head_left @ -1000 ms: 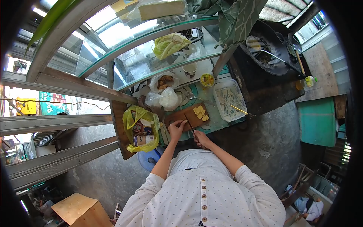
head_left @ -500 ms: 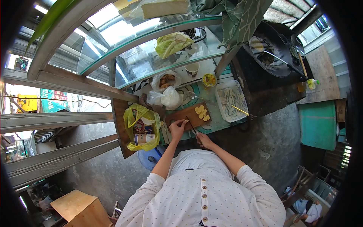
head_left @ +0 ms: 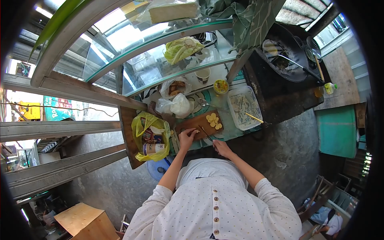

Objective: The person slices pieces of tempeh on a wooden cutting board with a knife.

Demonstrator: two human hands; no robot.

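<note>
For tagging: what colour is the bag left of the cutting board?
Yellow; the bag shows best in the head view.

What lies where
A rectangular wooden cutting board (head_left: 197,127) is flanked by a yellow plastic bag (head_left: 141,127) at left and a white plastic tray (head_left: 232,105) at right; pale round slices (head_left: 213,121) are laid on its right end.

I log a yellow bag (head_left: 150,136) at left, a white tray (head_left: 236,116) holding chopsticks (head_left: 253,116) well to its right, and a black wok (head_left: 286,60) beyond the tray.

Bright daylight overhead (glass glare), fisheye-warped edges.
</note>
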